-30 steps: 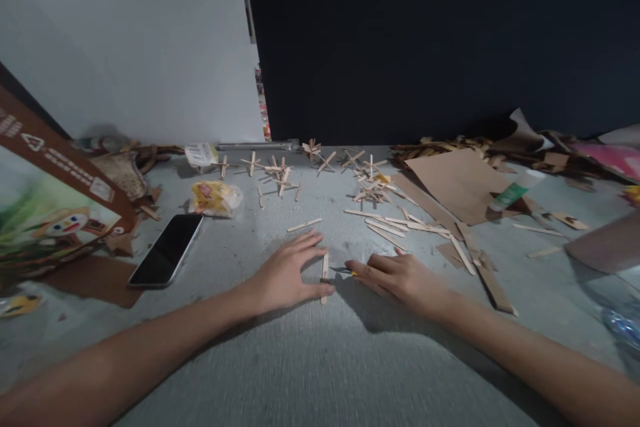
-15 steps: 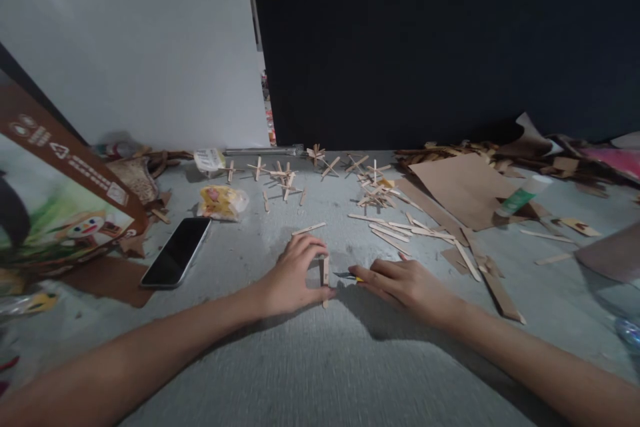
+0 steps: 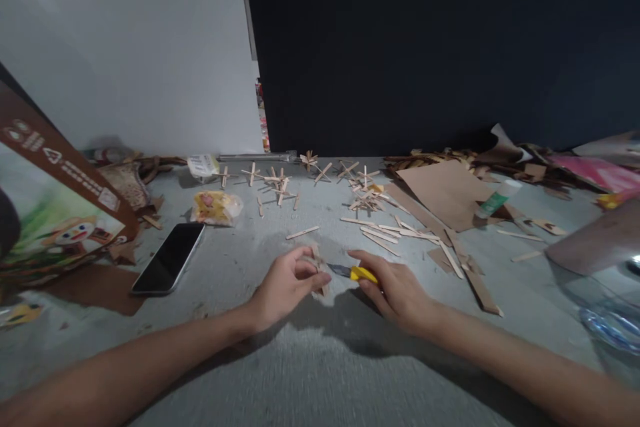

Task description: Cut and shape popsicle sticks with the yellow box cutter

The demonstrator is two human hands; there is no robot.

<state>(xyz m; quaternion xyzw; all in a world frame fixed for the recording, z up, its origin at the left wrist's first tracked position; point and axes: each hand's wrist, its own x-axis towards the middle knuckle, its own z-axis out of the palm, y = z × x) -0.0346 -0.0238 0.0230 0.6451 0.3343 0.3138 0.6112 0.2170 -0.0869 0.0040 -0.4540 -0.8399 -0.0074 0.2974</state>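
Observation:
My left hand (image 3: 287,283) pinches a popsicle stick (image 3: 317,255), raised a little off the grey table and smeared by motion. In my right hand (image 3: 400,287) is a yellow utility knife (image 3: 363,273), its dark blade pointing left, close to the stick. Whether blade and stick touch I cannot tell. Just beyond my left hand another popsicle stick (image 3: 302,233) lies flat. A loose spread of popsicle sticks (image 3: 383,233) lies past my right hand. Several small crossed-stick pieces (image 3: 280,185) stand farther back.
A phone (image 3: 170,258) and a yellow snack packet (image 3: 215,207) lie on the left, near a printed box (image 3: 65,213). Cardboard sheets (image 3: 440,190), a glue stick (image 3: 500,197) and a cardboard strip (image 3: 475,280) lie on the right. Clear plastic (image 3: 613,327) sits at the right edge.
My left hand has lifted the popsicle stick from the table and closed its fingers on it. My right hand has turned, showing more of the yellow knife. The view has shifted slightly.

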